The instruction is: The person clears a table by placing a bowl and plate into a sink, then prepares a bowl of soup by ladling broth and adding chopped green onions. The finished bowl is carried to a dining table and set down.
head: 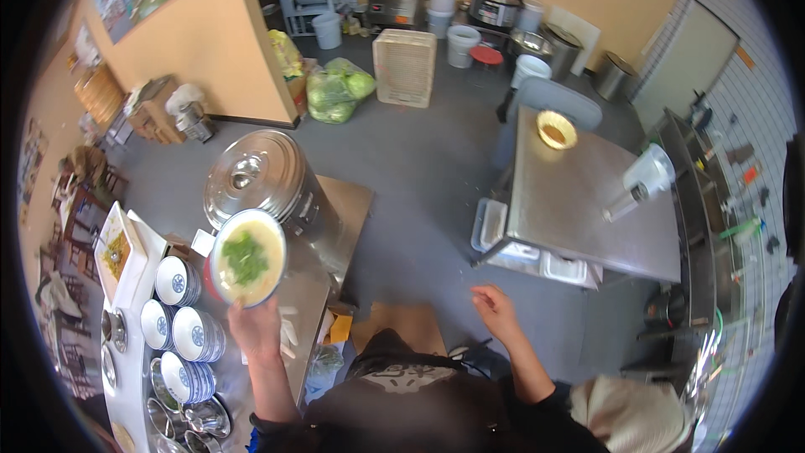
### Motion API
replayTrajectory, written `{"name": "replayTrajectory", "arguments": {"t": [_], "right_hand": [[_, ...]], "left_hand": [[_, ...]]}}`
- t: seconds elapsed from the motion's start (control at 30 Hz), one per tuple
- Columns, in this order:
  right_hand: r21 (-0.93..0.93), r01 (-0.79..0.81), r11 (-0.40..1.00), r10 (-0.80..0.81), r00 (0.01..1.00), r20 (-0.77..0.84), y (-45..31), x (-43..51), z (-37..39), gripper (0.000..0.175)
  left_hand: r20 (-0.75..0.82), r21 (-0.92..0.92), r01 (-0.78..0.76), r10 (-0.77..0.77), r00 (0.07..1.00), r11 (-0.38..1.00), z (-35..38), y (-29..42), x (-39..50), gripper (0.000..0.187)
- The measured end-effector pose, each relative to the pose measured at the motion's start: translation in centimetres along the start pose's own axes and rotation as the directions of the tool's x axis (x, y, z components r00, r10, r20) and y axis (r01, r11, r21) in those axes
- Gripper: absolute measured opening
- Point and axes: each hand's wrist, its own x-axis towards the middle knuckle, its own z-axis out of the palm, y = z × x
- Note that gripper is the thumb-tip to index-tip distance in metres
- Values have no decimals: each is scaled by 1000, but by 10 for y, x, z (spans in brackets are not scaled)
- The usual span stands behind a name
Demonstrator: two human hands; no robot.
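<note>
My left hand [256,330] grips the near rim of a bowl [270,257] of pale soup topped with chopped greens. The bowl is above a steel counter [308,302], just in front of a tall lidded stainless steel pot [286,167]. Left of that hand, several stacks of white bowls with blue patterns [196,335] stand on the counter. My right hand [495,313] hangs over the floor at my other side, fingers loosely bent, holding nothing.
Steel dishes and cups [206,415] crowd the near left counter beside a white tray of food [117,255]. At right, a steel table [566,201] bears a yellow basket [556,130] and a clear plastic jug [648,173]. A bag of green vegetables [339,91] and a plastic crate [404,68] stand beyond.
</note>
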Motion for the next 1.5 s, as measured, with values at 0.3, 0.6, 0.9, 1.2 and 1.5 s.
{"name": "replayTrajectory", "arguments": {"t": [0.3, 0.6, 0.9, 1.2, 1.5], "right_hand": [[-1, -49, 999, 48, 998, -39, 52, 159, -67, 19], [-9, -247, 969, 247, 968, -56, 22, 376, -135, 26], [31, -336, 942, 321, 922, 217, 19, 610, -111, 34], [-31, 101, 994, -68, 841, 537, -74, 929, -25, 26], [50, 282, 958, -163, 395, 904, -120, 1092, 161, 27]], "left_hand": [[36, 83, 93, -96, 995, 992, 52, -100, 177, 60], [81, 20, 75, -76, 994, 997, 101, -151, 378, 65], [-2, 64, -96, 96, 995, 993, 132, -179, 525, 61], [-174, -4, -386, 379, 909, 923, 148, -220, 628, 64], [-360, 74, -523, 512, 780, 849, 138, -209, 706, 59]]}}
